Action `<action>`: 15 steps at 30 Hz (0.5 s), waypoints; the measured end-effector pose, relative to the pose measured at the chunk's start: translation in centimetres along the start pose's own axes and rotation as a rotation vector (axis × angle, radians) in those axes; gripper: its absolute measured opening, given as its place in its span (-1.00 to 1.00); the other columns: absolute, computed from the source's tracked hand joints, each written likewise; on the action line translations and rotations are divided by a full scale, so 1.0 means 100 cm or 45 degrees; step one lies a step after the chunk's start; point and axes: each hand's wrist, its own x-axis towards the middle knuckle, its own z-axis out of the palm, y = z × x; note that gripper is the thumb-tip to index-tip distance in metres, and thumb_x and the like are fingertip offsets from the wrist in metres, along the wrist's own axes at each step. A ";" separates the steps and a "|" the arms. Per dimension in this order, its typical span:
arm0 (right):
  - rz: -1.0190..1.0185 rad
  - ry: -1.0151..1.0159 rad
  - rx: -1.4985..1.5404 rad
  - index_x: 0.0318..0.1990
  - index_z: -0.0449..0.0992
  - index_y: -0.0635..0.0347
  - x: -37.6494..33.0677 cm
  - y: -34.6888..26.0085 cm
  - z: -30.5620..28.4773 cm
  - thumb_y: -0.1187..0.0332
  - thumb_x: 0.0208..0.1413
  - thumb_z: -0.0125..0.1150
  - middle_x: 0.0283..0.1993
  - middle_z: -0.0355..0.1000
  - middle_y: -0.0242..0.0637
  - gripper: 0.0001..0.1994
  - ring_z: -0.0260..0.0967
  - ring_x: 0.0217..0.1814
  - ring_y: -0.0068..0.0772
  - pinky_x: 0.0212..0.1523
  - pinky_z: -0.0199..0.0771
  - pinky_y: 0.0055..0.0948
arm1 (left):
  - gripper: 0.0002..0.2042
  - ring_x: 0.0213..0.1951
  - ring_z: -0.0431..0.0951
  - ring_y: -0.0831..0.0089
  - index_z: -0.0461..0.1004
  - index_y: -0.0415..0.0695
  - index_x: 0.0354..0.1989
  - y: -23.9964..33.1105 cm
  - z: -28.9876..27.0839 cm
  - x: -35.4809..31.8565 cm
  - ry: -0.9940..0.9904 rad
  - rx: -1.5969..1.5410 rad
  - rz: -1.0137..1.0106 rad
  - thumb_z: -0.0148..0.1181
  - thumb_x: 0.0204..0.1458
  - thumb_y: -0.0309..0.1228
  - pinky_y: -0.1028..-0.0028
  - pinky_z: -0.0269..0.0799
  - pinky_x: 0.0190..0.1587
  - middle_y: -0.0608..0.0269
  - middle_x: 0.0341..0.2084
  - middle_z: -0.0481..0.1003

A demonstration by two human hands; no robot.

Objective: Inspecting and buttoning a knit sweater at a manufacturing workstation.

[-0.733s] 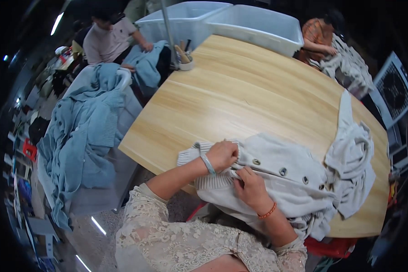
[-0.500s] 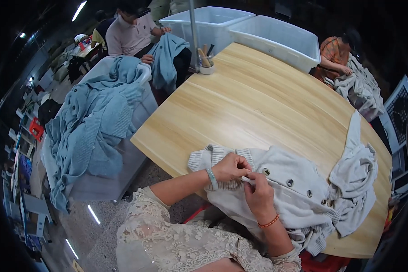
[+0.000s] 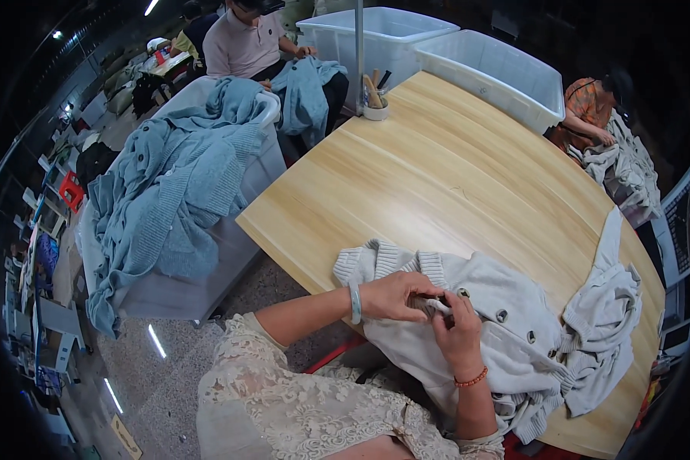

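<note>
A light grey knitted cardigan (image 3: 506,337) with dark buttons along its front lies over the near edge of the table. Above its ribbed hem, my left hand (image 3: 395,296) is closed in a pinch, thumb and fingers meeting close to my right hand. What the left fingertips grip is too small to tell. My right hand (image 3: 458,330) has its fingers closed on a slim white piece (image 3: 437,306), whose end points toward the left fingers. The button (image 3: 463,294) nearest my hands sits just beyond the right fingertips.
Another pale grey knit garment (image 3: 606,330) lies at the table's right. A white bin (image 3: 241,195) heaped with blue knitwear (image 3: 176,184) stands left. Two bins (image 3: 491,80) and a cup of tools (image 3: 376,112) are at the far side. Co-workers handle garments far left and right.
The view has shifted, so the surroundings sit further right. My left hand's fingers have opened out a little from a tighter pinch; both hands stay close together over the cardigan.
</note>
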 end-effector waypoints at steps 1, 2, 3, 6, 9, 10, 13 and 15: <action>-0.006 -0.007 0.006 -0.03 0.44 0.29 0.002 -0.001 0.000 0.58 -0.07 0.22 -0.25 0.40 -0.08 -0.63 0.46 -0.38 -0.08 -0.43 0.48 -0.27 | -0.64 -0.06 0.53 0.29 0.49 -0.21 0.04 0.001 -0.002 -0.002 0.008 0.222 0.064 0.26 0.03 -0.45 0.38 0.41 0.04 0.09 -0.17 0.54; 0.033 -0.057 0.071 -0.03 0.44 0.30 0.003 -0.004 -0.001 0.59 -0.06 0.21 -0.25 0.39 -0.08 -0.64 0.45 -0.39 -0.10 -0.42 0.47 -0.30 | -0.70 -0.13 0.53 0.17 0.53 -0.17 -0.03 -0.010 0.003 -0.002 0.113 0.271 0.108 0.22 0.02 -0.47 0.33 0.42 -0.02 0.07 -0.23 0.54; 0.072 -0.109 0.135 -0.03 0.44 0.31 0.004 -0.005 -0.002 0.60 -0.06 0.20 -0.25 0.39 -0.08 -0.64 0.44 -0.41 -0.12 -0.42 0.46 -0.33 | -0.70 -0.13 0.53 0.17 0.53 -0.17 -0.03 -0.014 0.005 -0.003 0.123 0.273 0.101 0.22 0.02 -0.47 0.33 0.42 -0.02 0.07 -0.23 0.54; 0.024 -0.133 0.200 -0.03 0.44 0.33 0.006 0.001 -0.005 0.64 -0.04 0.17 -0.26 0.38 -0.07 -0.65 0.42 -0.41 -0.14 -0.40 0.44 -0.36 | -0.85 -0.24 0.51 0.16 0.55 -0.18 -0.21 -0.021 0.015 -0.002 0.341 0.314 0.154 0.20 0.02 -0.51 0.31 0.41 -0.17 0.12 -0.36 0.52; 0.063 -0.161 0.237 -0.02 0.44 0.33 0.004 -0.003 -0.007 0.68 -0.04 0.12 -0.27 0.37 -0.06 -0.64 0.40 -0.40 -0.12 -0.39 0.42 -0.34 | -0.93 -0.31 0.49 0.07 0.48 -0.25 -0.38 -0.014 0.021 0.000 0.430 0.405 0.202 0.16 -0.02 -0.52 0.24 0.41 -0.20 0.05 -0.46 0.48; 0.058 -0.165 0.239 -0.02 0.44 0.33 0.004 -0.003 -0.007 0.68 -0.04 0.12 -0.27 0.37 -0.06 -0.64 0.40 -0.40 -0.12 -0.39 0.42 -0.34 | -0.93 -0.31 0.49 0.07 0.48 -0.25 -0.38 -0.015 0.022 0.000 0.436 0.408 0.199 0.16 -0.02 -0.52 0.24 0.41 -0.20 0.05 -0.46 0.48; -0.017 -0.125 0.205 -0.05 0.44 0.34 0.001 -0.001 -0.004 0.72 -0.05 0.07 -0.28 0.37 -0.05 -0.65 0.39 -0.40 -0.10 -0.40 0.40 -0.34 | -0.94 -0.29 0.45 0.13 0.47 -0.23 -0.32 -0.018 0.028 -0.001 0.445 0.411 0.176 0.15 0.02 -0.55 0.29 0.38 -0.19 0.10 -0.43 0.46; -0.118 -0.073 0.110 -0.11 0.44 0.35 -0.001 0.003 -0.003 0.73 -0.05 0.05 -0.31 0.36 -0.06 -0.69 0.38 -0.42 -0.09 -0.43 0.38 -0.35 | -0.93 -0.27 0.44 0.13 0.45 -0.24 -0.31 -0.021 0.031 -0.001 0.435 0.360 0.152 0.13 0.04 -0.53 0.30 0.37 -0.18 0.09 -0.41 0.45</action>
